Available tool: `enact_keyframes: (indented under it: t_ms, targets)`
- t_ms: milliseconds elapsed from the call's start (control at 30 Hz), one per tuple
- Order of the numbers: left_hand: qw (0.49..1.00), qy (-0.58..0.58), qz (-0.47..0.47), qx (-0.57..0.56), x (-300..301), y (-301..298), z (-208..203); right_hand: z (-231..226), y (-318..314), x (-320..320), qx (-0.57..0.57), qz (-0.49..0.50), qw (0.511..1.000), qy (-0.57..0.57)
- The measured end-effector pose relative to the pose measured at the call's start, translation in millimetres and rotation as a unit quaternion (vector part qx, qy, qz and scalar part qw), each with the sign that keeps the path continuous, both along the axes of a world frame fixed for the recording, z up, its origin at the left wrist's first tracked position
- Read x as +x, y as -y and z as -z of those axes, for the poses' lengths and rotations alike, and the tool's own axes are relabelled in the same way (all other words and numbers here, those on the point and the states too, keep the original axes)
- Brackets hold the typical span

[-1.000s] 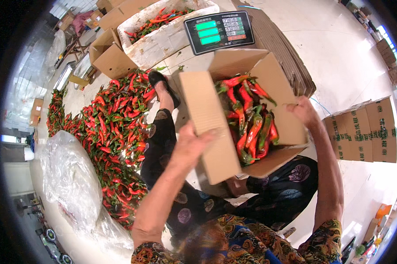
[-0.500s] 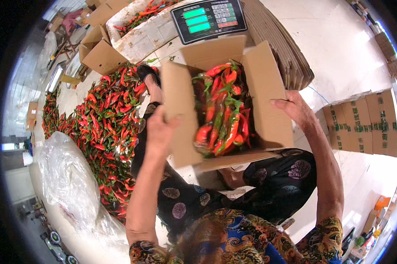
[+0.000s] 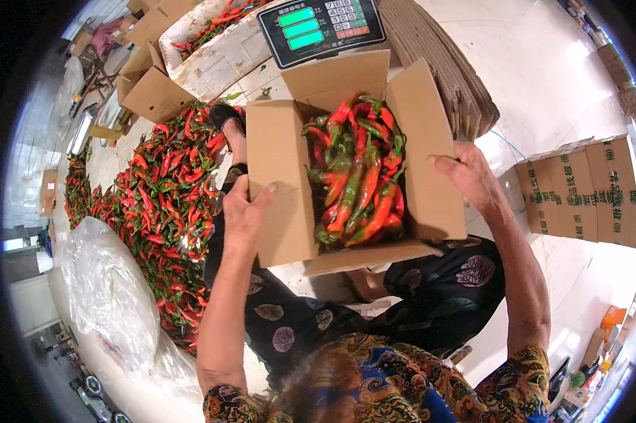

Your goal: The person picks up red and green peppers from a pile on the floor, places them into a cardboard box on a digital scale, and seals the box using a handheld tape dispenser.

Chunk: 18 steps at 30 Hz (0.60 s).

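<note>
Between my hands is a cardboard box [image 3: 279, 225] with its flaps standing up and outward. Red and green chili peppers [image 3: 364, 176] lie heaped inside it. My left hand [image 3: 244, 215] grips the box's left flap, thumb on the inner face and fingers hidden behind. On the other side, my right hand [image 3: 473, 176] is closed on the right flap, thumb also inside. Just beyond the box's far flap stands a scale display [image 3: 321, 32] with lit green readouts and a keypad.
A big pile of chili peppers [image 3: 166, 190] covers the floor at left, beside a clear plastic sheet [image 3: 110, 282]. Behind are a white foam crate [image 3: 222, 60] of peppers and an open carton [image 3: 152, 88]. Flattened cardboard [image 3: 438, 70] is stacked beyond the box; printed cartons [image 3: 579, 190] stand at right.
The peppers in the box have shifted and look more level. My hands and the box have moved very slightly; both hands still hold the flaps.
</note>
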<state>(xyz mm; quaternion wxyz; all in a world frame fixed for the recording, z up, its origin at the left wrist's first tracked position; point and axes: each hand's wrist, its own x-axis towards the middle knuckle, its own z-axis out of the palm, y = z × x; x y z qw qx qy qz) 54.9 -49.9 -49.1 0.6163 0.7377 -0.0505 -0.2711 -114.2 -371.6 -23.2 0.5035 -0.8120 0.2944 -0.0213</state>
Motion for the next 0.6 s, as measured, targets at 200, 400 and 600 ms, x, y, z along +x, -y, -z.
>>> enact_keyframes:
  t_ms: [200,400,600]
  targets:
    - [1.000,-0.013,0.007,-0.019,-24,19,-17,-6,-4,5,-0.083,-0.009,0.996,-0.026]
    - [0.996,-0.063,-0.016,-0.062,-38,13,-45,-32,-8,6,-0.048,-0.007,0.999,-0.022]
    - [0.994,-0.102,0.004,-0.045,-28,-2,-6,-11,-8,21,-0.119,-0.068,0.991,-0.010]
